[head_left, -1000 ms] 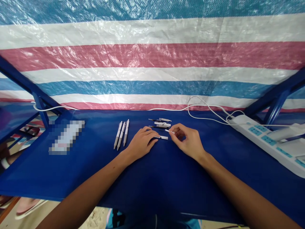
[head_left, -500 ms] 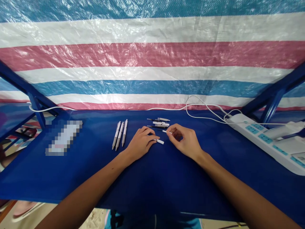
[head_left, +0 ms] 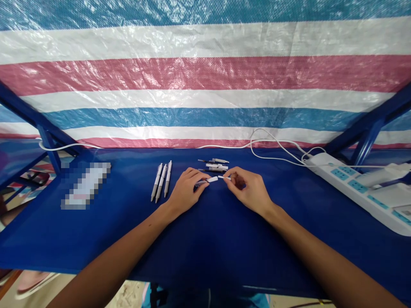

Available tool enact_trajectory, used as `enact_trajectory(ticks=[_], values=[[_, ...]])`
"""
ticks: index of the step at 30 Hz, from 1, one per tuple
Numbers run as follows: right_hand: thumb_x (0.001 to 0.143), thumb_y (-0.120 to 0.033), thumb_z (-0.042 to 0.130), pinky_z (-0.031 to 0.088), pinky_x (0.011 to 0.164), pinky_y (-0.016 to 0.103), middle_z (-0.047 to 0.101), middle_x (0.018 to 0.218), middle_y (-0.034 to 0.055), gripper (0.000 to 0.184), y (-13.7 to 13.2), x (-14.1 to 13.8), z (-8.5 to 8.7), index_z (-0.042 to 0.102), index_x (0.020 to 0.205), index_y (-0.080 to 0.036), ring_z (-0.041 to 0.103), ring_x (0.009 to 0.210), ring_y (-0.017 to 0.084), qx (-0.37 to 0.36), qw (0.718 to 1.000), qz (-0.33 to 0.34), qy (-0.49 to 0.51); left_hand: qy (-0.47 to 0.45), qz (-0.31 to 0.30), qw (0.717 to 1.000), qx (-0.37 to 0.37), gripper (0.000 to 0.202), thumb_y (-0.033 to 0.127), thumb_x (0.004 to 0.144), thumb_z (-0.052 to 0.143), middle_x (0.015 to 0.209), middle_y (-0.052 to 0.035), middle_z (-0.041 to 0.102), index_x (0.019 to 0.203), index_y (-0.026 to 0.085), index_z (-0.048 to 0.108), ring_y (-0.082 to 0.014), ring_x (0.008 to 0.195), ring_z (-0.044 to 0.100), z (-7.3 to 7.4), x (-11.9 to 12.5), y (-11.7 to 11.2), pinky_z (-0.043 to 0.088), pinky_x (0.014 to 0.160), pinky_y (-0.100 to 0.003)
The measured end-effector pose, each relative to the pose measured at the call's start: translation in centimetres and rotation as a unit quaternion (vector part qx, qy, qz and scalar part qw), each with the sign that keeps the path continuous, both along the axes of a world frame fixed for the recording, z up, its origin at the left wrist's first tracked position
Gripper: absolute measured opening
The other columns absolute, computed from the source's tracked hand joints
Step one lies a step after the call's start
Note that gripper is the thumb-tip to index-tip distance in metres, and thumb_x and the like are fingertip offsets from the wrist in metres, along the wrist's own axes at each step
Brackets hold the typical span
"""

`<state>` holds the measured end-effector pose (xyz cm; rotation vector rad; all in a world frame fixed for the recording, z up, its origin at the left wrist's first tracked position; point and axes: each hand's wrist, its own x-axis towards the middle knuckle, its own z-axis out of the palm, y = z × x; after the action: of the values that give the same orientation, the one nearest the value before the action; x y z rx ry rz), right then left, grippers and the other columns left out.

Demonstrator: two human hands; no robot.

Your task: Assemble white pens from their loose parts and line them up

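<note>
My left hand holds a white pen barrel piece between thumb and fingers, its tip pointing right. My right hand pinches a thin white pen part in its fingertips, a small gap from the left-hand piece. Just beyond both hands lies a small pile of loose pen parts, including dark refills and white barrels. To the left of my left hand, several white pens lie side by side on the blue table.
A white power strip with blue sockets lies at the right, with white cable looping behind it. A pixelated, blurred object lies at the left. A striped tarp hangs behind the table, and blue metal struts frame both sides.
My left hand has raised the white piece off the table and turned it toward my right hand. The gap between my hands has narrowed slightly.
</note>
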<state>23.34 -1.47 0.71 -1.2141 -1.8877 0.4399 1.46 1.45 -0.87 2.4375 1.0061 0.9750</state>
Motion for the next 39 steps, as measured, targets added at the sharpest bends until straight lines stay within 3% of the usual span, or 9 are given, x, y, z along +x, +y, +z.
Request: enact_trajectory(ticks=[16, 30, 39], values=[[0.091, -0.024, 0.055, 0.047, 0.052, 0.022, 0.064, 0.070, 0.0010, 0.014, 0.22, 0.03, -0.76, 0.068, 0.090, -0.020, 0.054, 0.052, 0.012, 0.006, 0.999, 0.045, -0.020, 0.015, -0.001, 1.000, 0.008, 0.017, 0.020, 0.097, 0.057, 0.094, -0.0066, 0.071, 0.105, 0.020, 0.073, -0.0234, 0.094, 0.062, -0.18, 0.04, -0.13, 0.052, 0.090, -0.040], [0.090, -0.024, 0.056, 0.050, 0.053, 0.022, 0.071, 0.077, 0.0012, 0.010, -0.03, -0.33, -0.60, 0.066, 0.089, -0.021, 0.064, 0.056, 0.012, -0.061, 0.996, 0.064, 0.015, 0.031, -0.011, 0.999, 0.010, 0.018, 0.021, 0.098, 0.056, 0.094, -0.0068, 0.072, 0.104, 0.020, 0.072, -0.0229, 0.092, 0.063, -0.23, 0.07, -0.18, 0.051, 0.092, -0.041], [0.091, -0.026, 0.054, 0.051, 0.053, 0.023, 0.070, 0.072, 0.0007, 0.012, -0.18, -0.34, -0.31, 0.065, 0.094, -0.022, 0.065, 0.054, 0.013, -0.050, 0.997, 0.051, 0.020, 0.030, 0.001, 1.000, -0.010, 0.017, 0.021, 0.097, 0.055, 0.096, -0.0058, 0.074, 0.103, 0.021, 0.071, -0.0238, 0.094, 0.064, 0.04, 0.13, -0.30, 0.051, 0.093, -0.042]])
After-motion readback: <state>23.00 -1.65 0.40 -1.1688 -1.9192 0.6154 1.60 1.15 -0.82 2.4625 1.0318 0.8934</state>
